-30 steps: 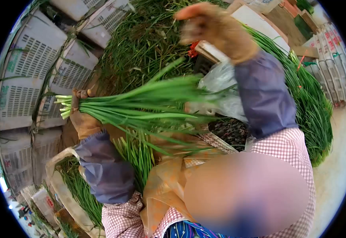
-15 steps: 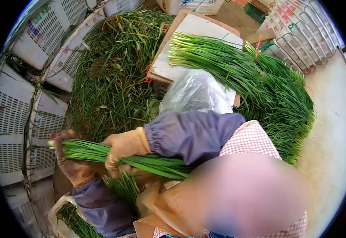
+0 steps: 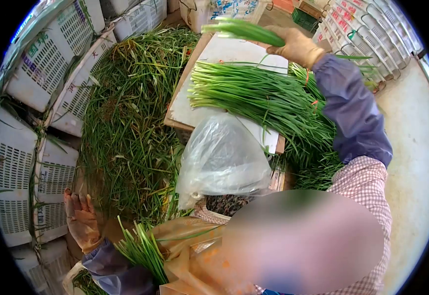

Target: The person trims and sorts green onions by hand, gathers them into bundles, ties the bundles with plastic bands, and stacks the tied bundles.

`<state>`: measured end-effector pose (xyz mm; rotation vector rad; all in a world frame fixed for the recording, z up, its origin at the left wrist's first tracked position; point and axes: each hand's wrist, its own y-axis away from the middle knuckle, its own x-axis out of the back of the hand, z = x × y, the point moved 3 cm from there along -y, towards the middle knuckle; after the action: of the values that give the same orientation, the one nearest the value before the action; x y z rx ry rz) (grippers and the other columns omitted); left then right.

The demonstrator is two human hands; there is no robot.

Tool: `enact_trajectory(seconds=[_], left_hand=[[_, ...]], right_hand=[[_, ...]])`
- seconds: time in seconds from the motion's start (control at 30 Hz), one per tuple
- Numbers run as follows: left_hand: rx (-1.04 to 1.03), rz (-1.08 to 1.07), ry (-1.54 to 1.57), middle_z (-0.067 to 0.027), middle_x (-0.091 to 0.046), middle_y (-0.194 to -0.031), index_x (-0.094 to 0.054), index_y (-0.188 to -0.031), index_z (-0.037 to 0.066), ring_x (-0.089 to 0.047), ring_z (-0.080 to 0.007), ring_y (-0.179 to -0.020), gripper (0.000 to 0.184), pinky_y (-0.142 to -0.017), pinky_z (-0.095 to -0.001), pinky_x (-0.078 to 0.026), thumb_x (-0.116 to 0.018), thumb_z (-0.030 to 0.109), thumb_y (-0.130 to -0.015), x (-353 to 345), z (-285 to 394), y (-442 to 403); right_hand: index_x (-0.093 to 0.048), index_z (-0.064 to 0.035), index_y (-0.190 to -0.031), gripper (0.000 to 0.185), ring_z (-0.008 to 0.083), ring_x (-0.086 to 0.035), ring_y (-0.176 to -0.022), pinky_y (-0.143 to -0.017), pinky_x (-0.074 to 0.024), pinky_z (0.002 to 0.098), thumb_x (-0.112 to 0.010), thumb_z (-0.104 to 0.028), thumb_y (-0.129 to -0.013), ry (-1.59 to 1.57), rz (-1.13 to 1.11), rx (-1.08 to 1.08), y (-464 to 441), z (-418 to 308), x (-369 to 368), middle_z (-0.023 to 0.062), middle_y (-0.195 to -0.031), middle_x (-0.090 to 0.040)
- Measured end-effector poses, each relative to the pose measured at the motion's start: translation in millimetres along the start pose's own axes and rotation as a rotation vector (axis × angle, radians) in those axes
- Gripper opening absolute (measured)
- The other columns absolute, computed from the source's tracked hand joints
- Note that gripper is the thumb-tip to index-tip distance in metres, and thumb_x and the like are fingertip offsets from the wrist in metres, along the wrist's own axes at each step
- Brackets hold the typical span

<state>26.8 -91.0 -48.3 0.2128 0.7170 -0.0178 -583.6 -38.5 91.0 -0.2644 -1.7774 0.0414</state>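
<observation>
My right hand (image 3: 298,46), in a tan glove, is closed around a small bunch of garlic chives (image 3: 244,30), pale ends pointing left. It is raised over the far edge of a white board (image 3: 179,110). On that board lies a large pile of garlic chives (image 3: 258,93), pale ends to the left. My left hand (image 3: 83,221), in a stained glove, is held out at the left with its fingers apart and nothing in them. Near its forearm, more chives (image 3: 143,248) rest against the tan apron (image 3: 175,236).
A heap of trimmed leaves (image 3: 131,123) covers the floor left of the board. White slotted crates (image 3: 13,162) line the left side; more crates (image 3: 367,37) are stacked at the upper right. A clear plastic bag (image 3: 224,157) lies in front of the board.
My right hand has swung from beside my left hand up and right over the board, carrying the chives. My left hand has let go of them and moved slightly down.
</observation>
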Motion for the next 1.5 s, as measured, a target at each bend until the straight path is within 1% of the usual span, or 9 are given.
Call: enact_trajectory(seconds=[0.33, 0.57, 0.67, 0.87, 0.93, 0.97, 1.07, 1.23, 1.5], left_hand=[[0.085, 0.078, -0.176, -0.0062, -0.056, -0.109, -0.046, -0.127, 0.007, -0.057, -0.0183, -0.097, 0.034, -0.089, -0.0344, -0.05, -0.049, 0.016, -0.093, -20, -18, 1], [0.073, 0.103, -0.278, -0.0064, -0.053, -0.113, -0.034, -0.136, 0.007, -0.056, -0.018, -0.099, 0.045, -0.089, -0.0326, -0.05, -0.048, 0.017, -0.094, -29, -27, -1], [0.085, 0.061, -0.253, -0.0072, -0.051, -0.116, -0.032, -0.137, 0.006, -0.056, -0.0181, -0.1, 0.047, -0.09, -0.0326, -0.049, -0.048, 0.017, -0.094, -16, -27, -8], [0.075, 0.048, -0.282, -0.0078, -0.049, -0.123, -0.033, -0.137, 0.007, -0.056, -0.018, -0.101, 0.046, -0.09, -0.033, -0.049, -0.048, 0.017, -0.094, -19, -33, -10], [0.067, 0.02, -0.306, -0.0078, -0.048, -0.125, -0.033, -0.137, 0.007, -0.056, -0.0178, -0.101, 0.046, -0.09, -0.0331, -0.048, -0.048, 0.017, -0.094, -17, -32, -11], [0.065, 0.005, -0.315, -0.0079, -0.047, -0.127, -0.032, -0.137, 0.007, -0.055, -0.0177, -0.102, 0.047, -0.091, -0.0332, -0.048, -0.047, 0.017, -0.094, -7, -30, -13], [0.096, 0.043, -0.306, -0.0083, -0.047, -0.128, -0.032, -0.138, 0.007, -0.055, -0.0181, -0.103, 0.047, -0.091, -0.0336, -0.048, -0.047, 0.017, -0.095, -19, -32, -8], [0.128, 0.059, -0.251, -0.0088, -0.05, -0.125, -0.031, -0.138, 0.007, -0.056, -0.019, -0.103, 0.047, -0.092, -0.034, -0.049, -0.046, 0.016, -0.095, -19, -32, -7], [0.111, 0.062, -0.255, -0.0074, -0.05, -0.124, -0.032, -0.137, 0.006, -0.056, -0.02, -0.105, 0.046, -0.09, -0.0328, -0.049, -0.046, 0.015, -0.094, -24, -32, -6]], right_hand=[[-0.039, -0.012, -0.134, 0.071, 0.0353, -0.048, -0.115, -0.098, -0.036, 0.0426, -0.054, -0.057, -0.081, 0.184, -0.275, -0.095, -17, 31, -137, 0.0212, -0.121, -0.052], [-0.052, -0.0053, -0.122, 0.047, 0.0185, -0.056, -0.1, -0.086, -0.0447, 0.0321, -0.063, -0.032, -0.084, -0.21, 0.162, -0.007, 22, 81, -70, 0.0132, -0.11, -0.059], [-0.064, 0.0007, -0.094, 0.022, 0.004, -0.05, -0.065, -0.059, -0.0429, 0.0189, -0.065, -0.019, -0.084, -0.652, 0.131, -0.433, 77, 61, -56, -0.0016, -0.075, -0.06], [-0.065, 0.0001, -0.09, 0.022, 0.0087, -0.052, -0.061, -0.057, -0.0439, 0.0243, -0.068, -0.02, -0.08, -0.395, 0.22, -0.504, 131, 48, -126, 0.0039, -0.067, -0.06], [-0.065, -0.002, -0.09, 0.025, 0.0139, -0.056, -0.06, -0.057, -0.0446, 0.0268, -0.067, -0.025, -0.08, -0.263, 0.255, -0.53, 126, 40, -132, 0.0079, -0.067, -0.062], [-0.067, -0.0099, -0.088, 0.035, 0.0329, -0.061, -0.075, -0.066, -0.0478, 0.0404, -0.062, -0.043, -0.077, -0.226, 0.153, -0.569, 121, 37, -133, 0.0137, -0.077, -0.065], [-0.067, -0.0101, -0.087, 0.034, 0.0347, -0.06, -0.076, -0.067, -0.0474, 0.0418, -0.062, -0.042, -0.077, -0.102, 0.144, -0.54, 112, 30, -142, 0.0145, -0.08, -0.065], [-0.065, 0.0013, -0.087, 0.013, 0.008, -0.052, -0.055, -0.048, -0.0416, 0.0217, -0.06, -0.011, -0.086, -0.917, 0.291, -0.577, 118, 51, -156, 0.0024, -0.068, -0.06], [-0.061, 0.0023, -0.095, 0.019, 0.0139, -0.052, -0.055, -0.051, -0.0476, 0.029, -0.056, -0.015, -0.089, -1.53, 0.36, -0.533, 164, 78, -119, 0.0042, -0.064, -0.053]])
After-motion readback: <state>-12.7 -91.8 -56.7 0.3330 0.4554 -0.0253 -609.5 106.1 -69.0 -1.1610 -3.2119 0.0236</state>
